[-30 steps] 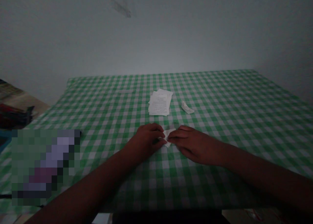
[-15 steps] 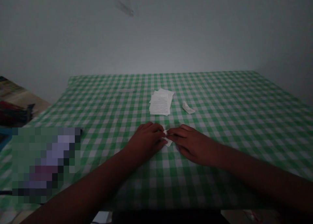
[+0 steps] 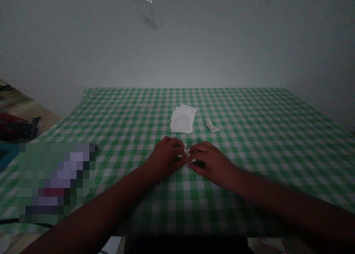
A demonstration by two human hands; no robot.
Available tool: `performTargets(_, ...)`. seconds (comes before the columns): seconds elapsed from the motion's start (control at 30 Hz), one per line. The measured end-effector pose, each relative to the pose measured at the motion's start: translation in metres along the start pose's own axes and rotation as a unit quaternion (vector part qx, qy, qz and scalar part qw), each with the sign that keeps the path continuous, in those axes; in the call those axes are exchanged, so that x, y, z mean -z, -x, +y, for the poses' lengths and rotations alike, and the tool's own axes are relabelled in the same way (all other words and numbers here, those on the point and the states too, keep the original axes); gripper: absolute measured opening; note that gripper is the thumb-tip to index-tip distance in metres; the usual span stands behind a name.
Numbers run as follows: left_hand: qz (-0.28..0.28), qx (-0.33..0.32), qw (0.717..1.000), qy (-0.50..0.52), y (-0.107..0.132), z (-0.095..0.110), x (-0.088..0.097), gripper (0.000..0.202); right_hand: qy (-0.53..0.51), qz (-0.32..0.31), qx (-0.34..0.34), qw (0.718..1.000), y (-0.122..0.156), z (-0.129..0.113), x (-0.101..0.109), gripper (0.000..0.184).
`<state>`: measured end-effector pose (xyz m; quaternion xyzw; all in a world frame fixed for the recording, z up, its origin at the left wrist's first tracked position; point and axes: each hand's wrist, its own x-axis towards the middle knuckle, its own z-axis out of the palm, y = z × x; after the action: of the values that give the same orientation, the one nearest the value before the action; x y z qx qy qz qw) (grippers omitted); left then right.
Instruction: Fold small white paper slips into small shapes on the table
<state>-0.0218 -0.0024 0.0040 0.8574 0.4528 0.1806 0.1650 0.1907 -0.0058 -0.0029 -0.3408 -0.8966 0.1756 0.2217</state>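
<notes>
Between my two hands is a small piece of white paper, mostly hidden by fingers. My left hand pinches its left side, thumb and fingers together. From the other side my right hand curls over the paper, thumb and fingertips closed on its edge. Both hands rest low over the checked cloth, fingertips nearly touching. Just beyond them lies a loose stack of printed paper sheets. To its right sits a small folded piece of paper, curved and apart from the stack.
A green and white checked tablecloth covers the table, which meets a pale wall. A pixelated, blurred-out object lies at the left, a black cable beside it. A thin whitish strip lies further back.
My right thumb has come in against the paper and the fingers have curled more. The paper between the hands shows less. The view has tilted up slightly.
</notes>
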Motion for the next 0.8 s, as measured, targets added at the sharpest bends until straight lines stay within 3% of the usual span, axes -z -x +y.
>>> performTargets(0.4,-0.023,0.008,0.999,-0.044,0.004,0.012,0.003,0.017,-0.022,0.003,-0.007,1.0,-0.002,0.001,0.001,0.014)
performTargets(0.7,-0.096,-0.063,0.993,-0.008,-0.002,-0.013,0.02,0.027,-0.018,-0.008,-0.011,1.0,0.0,0.005,0.0,0.014)
performTargets(0.8,-0.096,-0.065,0.993,-0.02,-0.002,-0.011,0.02,0.029,-0.021,-0.003,-0.008,1.0,0.0,0.004,0.0,0.014)
